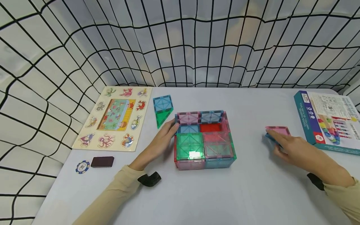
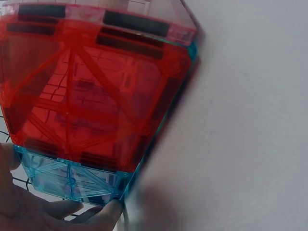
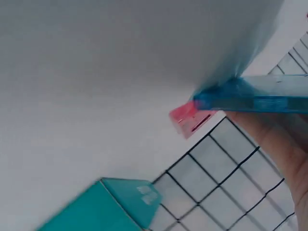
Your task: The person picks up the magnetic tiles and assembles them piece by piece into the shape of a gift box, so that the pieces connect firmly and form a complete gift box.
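A box built of translucent magnetic tiles (image 1: 189,148) stands mid-table, with green and pink squares on its near top and its back part uncovered. My left hand (image 1: 160,140) grips its back-left corner. In the left wrist view, the fingers (image 2: 110,214) hold a blue tile (image 2: 70,178) beside the red wall tile (image 2: 91,96). Out to the right, my right hand (image 1: 301,154) holds a blue magnetic tile (image 3: 269,103) just above or at the table; the exact contact is unclear. Against it is a pink tile (image 1: 282,130), partly covered by the index finger.
Behind the left hand lie a blue tile (image 1: 163,103) and a green triangle tile (image 1: 162,117). An animal puzzle board (image 1: 118,118), a dark brown block (image 1: 102,162) and a poker chip (image 1: 82,167) are at left. A teal-edged box (image 1: 334,122) lies at right; black netting (image 1: 197,47) surrounds the table.
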Demonstrator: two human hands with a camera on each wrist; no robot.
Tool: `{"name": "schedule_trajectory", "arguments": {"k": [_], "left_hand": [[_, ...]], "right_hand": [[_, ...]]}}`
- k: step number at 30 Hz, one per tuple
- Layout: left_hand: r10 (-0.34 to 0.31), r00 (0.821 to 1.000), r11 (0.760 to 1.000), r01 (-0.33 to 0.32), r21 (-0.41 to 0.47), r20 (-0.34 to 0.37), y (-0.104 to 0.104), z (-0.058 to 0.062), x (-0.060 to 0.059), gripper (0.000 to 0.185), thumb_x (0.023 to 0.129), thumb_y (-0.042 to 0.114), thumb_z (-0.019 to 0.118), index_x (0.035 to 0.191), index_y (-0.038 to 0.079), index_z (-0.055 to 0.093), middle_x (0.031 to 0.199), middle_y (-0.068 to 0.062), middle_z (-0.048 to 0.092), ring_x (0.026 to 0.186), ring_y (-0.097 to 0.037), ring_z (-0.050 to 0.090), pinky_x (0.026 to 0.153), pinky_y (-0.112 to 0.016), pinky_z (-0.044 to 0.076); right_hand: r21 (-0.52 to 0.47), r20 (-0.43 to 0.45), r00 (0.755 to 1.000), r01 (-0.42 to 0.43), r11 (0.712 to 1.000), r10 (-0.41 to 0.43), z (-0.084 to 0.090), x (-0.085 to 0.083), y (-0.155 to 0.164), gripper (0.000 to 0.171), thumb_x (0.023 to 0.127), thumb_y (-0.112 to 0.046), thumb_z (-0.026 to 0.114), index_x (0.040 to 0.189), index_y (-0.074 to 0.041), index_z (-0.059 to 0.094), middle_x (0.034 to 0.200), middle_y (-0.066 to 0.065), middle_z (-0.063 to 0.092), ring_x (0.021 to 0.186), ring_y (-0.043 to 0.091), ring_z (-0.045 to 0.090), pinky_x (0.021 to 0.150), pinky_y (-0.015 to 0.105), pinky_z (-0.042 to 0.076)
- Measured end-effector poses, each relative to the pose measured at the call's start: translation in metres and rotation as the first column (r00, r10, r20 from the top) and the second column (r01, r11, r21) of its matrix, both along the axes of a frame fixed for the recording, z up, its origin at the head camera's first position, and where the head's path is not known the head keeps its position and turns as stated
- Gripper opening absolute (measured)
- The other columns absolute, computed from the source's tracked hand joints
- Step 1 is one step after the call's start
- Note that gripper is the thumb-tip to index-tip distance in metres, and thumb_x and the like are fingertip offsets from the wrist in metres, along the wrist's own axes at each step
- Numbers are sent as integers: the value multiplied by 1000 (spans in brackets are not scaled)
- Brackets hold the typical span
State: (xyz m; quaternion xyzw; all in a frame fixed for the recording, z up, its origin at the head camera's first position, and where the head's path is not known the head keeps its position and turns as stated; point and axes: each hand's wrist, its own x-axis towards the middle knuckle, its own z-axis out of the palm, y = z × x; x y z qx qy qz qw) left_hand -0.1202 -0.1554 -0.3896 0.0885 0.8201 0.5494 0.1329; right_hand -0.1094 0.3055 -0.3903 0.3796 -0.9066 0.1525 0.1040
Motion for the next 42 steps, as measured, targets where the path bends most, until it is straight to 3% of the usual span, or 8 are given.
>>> {"name": "schedule_trajectory", "arguments": {"k": [4,9,17,22,26,33,38,42], "left_hand": [[-4,1000,1000,4,5,-13,0,0,0,68,114,39,36,163,-5,20,167,-23,26,155,-35,25,125,-55,25],[-7,1000,1000,7,-9,-13,-2,1,0,68,114,40,35,164,-4,20,165,-23,27,154,-36,27,125,-55,25],[-6,1000,1000,6,-26,-6,-5,1,-1,70,114,43,36,163,-3,22,164,-22,29,153,-35,29,125,-56,26],[-8,1000,999,8,-33,-3,-7,2,-1,70,113,44,36,163,-3,23,165,-21,29,153,-35,29,125,-56,26],[-26,999,997,28,-71,20,-9,7,-3,71,113,46,36,164,-2,22,167,-20,26,156,-35,25,125,-56,26],[47,991,976,-71,-205,-122,-11,44,-11,71,112,47,40,163,0,28,166,-20,30,151,-39,36,119,-58,36],[51,972,992,-75,-97,-229,4,79,-14,58,111,39,46,157,3,43,154,-14,50,139,-31,52,116,-49,43],[-80,994,995,85,57,-77,26,91,-21,49,112,35,47,143,-2,58,134,-17,68,120,-27,68,109,-41,51]], "right_hand": [[-93,110,989,112,989,-102,6,-5,16,34,103,-3,62,135,8,58,70,1,61,58,-4,41,47,16,33],[-140,277,935,269,953,-223,12,-13,32,30,110,-6,51,135,9,56,73,-7,48,59,1,41,49,22,32],[-177,409,882,327,928,-233,19,-27,32,27,113,-8,44,135,6,52,99,11,63,78,-2,55,65,11,48],[-296,474,866,328,897,-160,30,-29,14,29,113,-6,44,137,7,50,100,-9,66,81,-2,64,70,9,53],[-406,383,913,305,861,-142,43,-27,-22,31,110,-5,51,139,6,55,98,-21,66,76,-3,65,68,8,52],[-418,-15,998,49,907,-60,67,-33,-95,41,90,13,73,128,1,70,105,14,78,84,10,70,85,1,45],[-391,-187,973,-198,899,133,76,-43,-132,29,103,-10,66,129,-1,72,120,12,76,105,30,75,105,15,46],[-314,-304,929,-306,899,210,77,-48,-149,30,102,-12,67,130,-6,73,124,11,75,112,32,73,108,38,51]]}}
